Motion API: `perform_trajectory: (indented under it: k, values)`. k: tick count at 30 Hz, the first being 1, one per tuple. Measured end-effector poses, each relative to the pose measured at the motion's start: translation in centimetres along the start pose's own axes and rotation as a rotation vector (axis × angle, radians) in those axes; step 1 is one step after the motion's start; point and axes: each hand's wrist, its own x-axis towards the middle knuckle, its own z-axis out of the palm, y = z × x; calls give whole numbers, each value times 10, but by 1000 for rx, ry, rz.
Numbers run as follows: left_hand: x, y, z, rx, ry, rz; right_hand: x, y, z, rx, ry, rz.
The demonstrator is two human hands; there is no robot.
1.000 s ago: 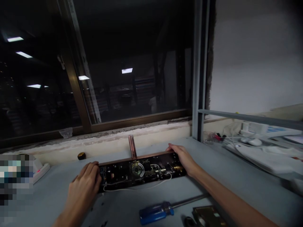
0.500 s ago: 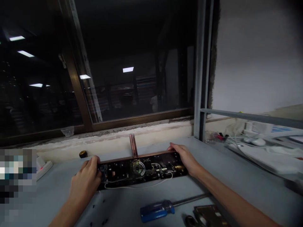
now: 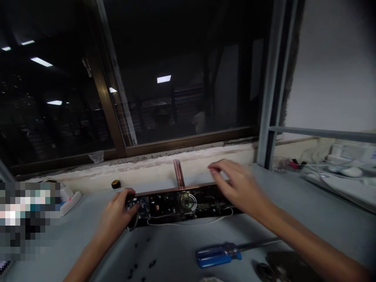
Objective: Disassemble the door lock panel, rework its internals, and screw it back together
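A long door lock panel (image 3: pixel 167 207) stands on its edge on the table, its inner side with circuit board and mechanism facing me. A copper-coloured handle (image 3: pixel 179 174) sticks up behind it. Along its lower edge droops a thin white cable (image 3: pixel 190 224). My left hand (image 3: pixel 116 213) grips the left end, thumb on the front face over the circuit board. At the right end, my right hand (image 3: pixel 241 186) is raised in front of the panel, slightly blurred, fingers and thumb apart with nothing between them. It hides that end; I cannot tell whether it touches.
A blue-handled screwdriver (image 3: pixel 214 255) lies in front of the panel. Several small black screws (image 3: pixel 152 264) are scattered to its left. A dark boxy part (image 3: pixel 290 264) sits at lower right. Behind are a round black-and-gold knob (image 3: pixel 116 184), a white power strip (image 3: pixel 71 201) and a metal post (image 3: pixel 272 86).
My right hand has let go of the panel's right end and come up in front of it. My left thumb now lies on the front face. The view has shifted left.
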Motion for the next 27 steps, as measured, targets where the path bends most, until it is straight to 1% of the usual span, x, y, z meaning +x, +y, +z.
perform_trajectory:
  k: [3,4,5,7,9,11,13,15,18,20,24,27]
  values:
    - [1,-9,-1,-150,1,31,5,-58,20,-23,-461,-253]
    - [1,-11,-1,-198,1,27,6,-74,29,-30,-564,-324]
    - [1,-13,-2,-240,16,22,7,-87,39,-57,-631,-350]
    - [1,-17,-2,-283,119,43,7,-104,59,-107,-739,-332]
    - [0,-20,-1,-271,278,120,6,-113,79,-162,-755,-296]
    - [-1,-20,0,-237,409,208,5,-119,95,-186,-755,-312]
    - [-4,-19,0,-222,476,267,3,-125,109,-186,-783,-359]
    - [-6,-17,-2,-222,508,302,-1,-132,120,-190,-813,-390]
    - [-9,-15,-4,-248,508,327,-5,-139,129,-193,-833,-399]
    - [-10,-14,-6,-287,491,314,-5,-141,131,-176,-830,-398]
    - [-11,-13,-8,-416,409,193,1,-134,122,-97,-760,-363]
    - [-11,-10,-10,-619,281,67,5,-124,114,-4,-680,-335]
